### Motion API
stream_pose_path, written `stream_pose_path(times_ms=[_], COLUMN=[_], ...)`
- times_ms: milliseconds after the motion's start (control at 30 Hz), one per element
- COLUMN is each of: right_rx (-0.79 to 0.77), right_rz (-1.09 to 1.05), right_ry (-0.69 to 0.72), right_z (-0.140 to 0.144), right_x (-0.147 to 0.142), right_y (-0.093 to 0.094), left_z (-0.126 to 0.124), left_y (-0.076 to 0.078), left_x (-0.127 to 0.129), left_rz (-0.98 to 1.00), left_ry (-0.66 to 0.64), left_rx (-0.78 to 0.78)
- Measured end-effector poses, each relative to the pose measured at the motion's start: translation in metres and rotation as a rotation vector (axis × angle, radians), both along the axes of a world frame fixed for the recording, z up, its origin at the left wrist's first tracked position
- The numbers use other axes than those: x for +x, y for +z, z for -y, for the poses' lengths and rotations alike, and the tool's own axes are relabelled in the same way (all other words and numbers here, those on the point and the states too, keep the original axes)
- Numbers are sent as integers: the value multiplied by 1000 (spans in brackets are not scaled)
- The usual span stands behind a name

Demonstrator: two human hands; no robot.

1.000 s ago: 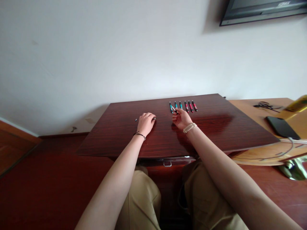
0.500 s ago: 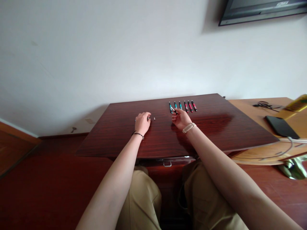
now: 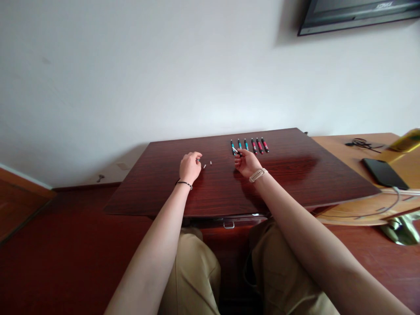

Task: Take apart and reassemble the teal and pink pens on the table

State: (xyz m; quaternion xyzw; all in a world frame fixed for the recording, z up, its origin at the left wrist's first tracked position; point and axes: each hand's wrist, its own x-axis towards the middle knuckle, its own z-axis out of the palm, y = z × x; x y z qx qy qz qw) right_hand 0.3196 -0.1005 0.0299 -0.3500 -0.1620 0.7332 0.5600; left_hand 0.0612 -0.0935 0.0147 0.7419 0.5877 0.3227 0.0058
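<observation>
My left hand (image 3: pixel 190 168) is closed above the left half of the table, a bit of a teal pen part (image 3: pixel 198 160) showing at its fingertips. Just right of it lie two small whitish pieces (image 3: pixel 204 166), too small to make out. My right hand (image 3: pixel 247 163) grips a black pen part (image 3: pixel 238 152) with a thin pale rod poking out toward the upper left. Beyond that hand, a row of pens lies side by side: teal-and-black pens (image 3: pixel 239 144) on the left, pink-and-black pens (image 3: pixel 259 145) on the right. The leftmost teal pen is partly covered by the pale rod.
The dark glossy wooden table (image 3: pixel 157 192) stands against a white wall. On a lighter wooden cabinet (image 3: pixel 328 144) to the right are a black phone-like slab (image 3: pixel 383 172), a coiled black cable (image 3: pixel 360 143) and a yellow packet (image 3: pixel 405 142). A television (image 3: pixel 357 19) hangs upper right.
My left hand has drawn a little left, and a second small whitish piece now shows on the table beside it. My right hand has stayed almost still with its pen part.
</observation>
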Motion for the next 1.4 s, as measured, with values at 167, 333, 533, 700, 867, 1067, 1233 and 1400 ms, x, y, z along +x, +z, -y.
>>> stream_pose_path(times_ms=[167, 333, 533, 700, 867, 1067, 1233, 1400], right_rx=[-2, -2, 0, 4, -4, 0, -2, -2], right_rz=[-1, 6, 18, 20, 24, 27, 33, 43], right_ry=[-3, 12, 11, 5, 5, 14, 18, 26], right_z=[-1, -1, 0, 0, 1, 0, -1, -2], right_x=[-1, -3, -3, -2, -3, -3, -2, -1], right_y=[0, 1, 0, 0, 1, 0, -2, -4], left_z=[13, 21, 15, 10, 9, 9, 7, 5], left_y=[8, 2, -4, -8, -9, -7, -11, -13], left_x=[2, 16, 20, 21, 21, 23, 26, 23], left_rz=[-137, -261, -281, -299, -280, -297, -338, -234], left_ry=[-8, -46, -28, -29, -35, -52, -52, -33], left_rx=[-52, -99, -93, -77, -78, -98, -99, -57])
